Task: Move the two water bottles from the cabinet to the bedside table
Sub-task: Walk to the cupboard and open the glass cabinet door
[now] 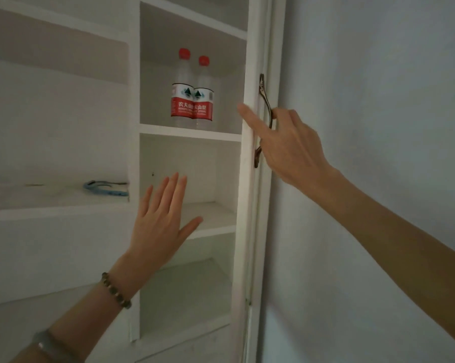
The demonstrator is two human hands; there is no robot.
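Two clear water bottles with red caps and red-and-white labels stand upright and touching on an upper shelf of the white cabinet point(189, 131): the left bottle point(181, 98) and the right bottle point(204, 100). My right hand point(286, 142) grips the dark metal handle point(267, 106) of the open cabinet door point(252, 127), its thumb stretched across the door's edge. My left hand point(163, 218) is raised flat with fingers spread in front of the shelf below the bottles, holding nothing. A bead bracelet sits on that wrist.
A blue curved item point(107, 188) lies on the wide shelf to the left. The lower narrow shelves point(210, 226) hold nothing. A pale wall point(378, 100) runs along the right of the door.
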